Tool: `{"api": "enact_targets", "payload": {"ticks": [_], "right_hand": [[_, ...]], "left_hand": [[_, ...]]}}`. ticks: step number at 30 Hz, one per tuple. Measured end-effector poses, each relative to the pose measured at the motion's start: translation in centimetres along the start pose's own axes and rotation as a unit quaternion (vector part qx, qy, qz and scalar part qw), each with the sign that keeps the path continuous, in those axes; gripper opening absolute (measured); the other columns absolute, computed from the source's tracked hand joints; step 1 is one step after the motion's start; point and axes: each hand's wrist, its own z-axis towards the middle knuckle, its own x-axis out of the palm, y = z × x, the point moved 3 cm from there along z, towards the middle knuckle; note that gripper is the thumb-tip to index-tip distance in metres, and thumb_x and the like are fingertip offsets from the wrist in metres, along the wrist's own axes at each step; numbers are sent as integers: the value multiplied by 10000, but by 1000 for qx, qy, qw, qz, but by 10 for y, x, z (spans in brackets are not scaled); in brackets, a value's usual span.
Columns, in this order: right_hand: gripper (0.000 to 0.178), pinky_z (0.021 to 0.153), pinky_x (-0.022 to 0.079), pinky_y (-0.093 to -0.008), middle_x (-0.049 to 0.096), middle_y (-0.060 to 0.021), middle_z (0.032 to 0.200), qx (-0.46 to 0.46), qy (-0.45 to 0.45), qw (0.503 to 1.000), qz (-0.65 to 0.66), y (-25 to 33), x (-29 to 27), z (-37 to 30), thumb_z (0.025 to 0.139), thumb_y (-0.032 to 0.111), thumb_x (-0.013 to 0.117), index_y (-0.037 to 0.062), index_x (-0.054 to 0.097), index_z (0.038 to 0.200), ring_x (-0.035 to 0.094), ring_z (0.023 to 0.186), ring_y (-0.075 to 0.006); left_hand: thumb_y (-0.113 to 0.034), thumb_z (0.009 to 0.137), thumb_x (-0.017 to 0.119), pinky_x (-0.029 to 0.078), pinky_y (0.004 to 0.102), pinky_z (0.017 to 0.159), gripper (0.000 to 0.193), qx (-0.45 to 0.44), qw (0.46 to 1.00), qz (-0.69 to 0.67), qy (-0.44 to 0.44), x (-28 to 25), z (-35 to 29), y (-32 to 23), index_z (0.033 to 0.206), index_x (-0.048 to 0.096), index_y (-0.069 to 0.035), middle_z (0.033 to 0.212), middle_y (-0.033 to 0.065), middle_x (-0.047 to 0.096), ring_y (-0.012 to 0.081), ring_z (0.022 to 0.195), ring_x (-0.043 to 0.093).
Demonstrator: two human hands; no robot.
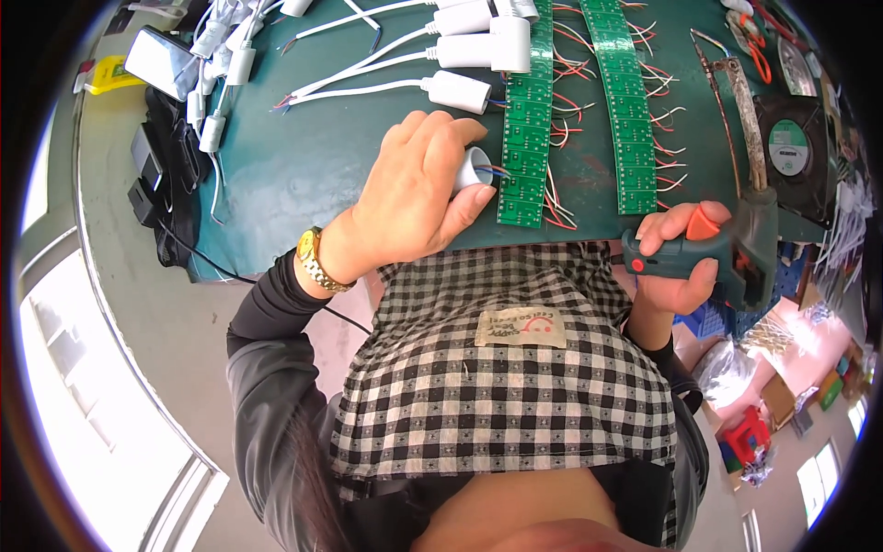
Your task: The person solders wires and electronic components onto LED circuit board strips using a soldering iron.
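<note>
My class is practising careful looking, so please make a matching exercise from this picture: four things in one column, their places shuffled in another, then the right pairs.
Things
1. White tubular housing
2. Dark tool with an orange trigger
3. Gold-coloured watch
4. Green circuit boards

Places
A. Around the left wrist
B. Laid in two strips on the table
C. Held in the left hand
D. Held in the right hand

Right pairs: 1-C, 2-D, 3-A, 4-B

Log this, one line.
left hand: white hollow cylinder; right hand: dark-green orange-triggered tool; beside cylinder: left green circuit-board strip
</note>
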Motion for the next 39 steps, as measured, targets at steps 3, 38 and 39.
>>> {"api": "enact_targets", "payload": {"ticks": [3,38,39], "right_hand": [[558,629,474,-332,545,-143,922,3,-10,1000,1,0,1,-1,913,407,495,24,337,1288,571,658,-196],[606,629,479,-349,555,-146,895,14,-23,1000,-14,3,-1,-3,899,417,527,12,335,1307,573,668,-194],[605,626,478,-348,556,-147,894,16,-27,999,-9,3,-1,-3,899,415,529,13,336,1306,575,669,-194]], "left_hand": [[-153,773,677,400,394,649,373,3,1000,2,31,-1,0,-5,1067,498,-9,926,137,491,312,694,476],[18,627,712,477,289,509,297,161,983,79,-25,4,28,16,874,562,-54,933,84,557,210,627,563],[18,627,712,477,289,509,297,161,984,79,-23,5,27,16,874,562,-54,933,84,557,210,627,563]]}}
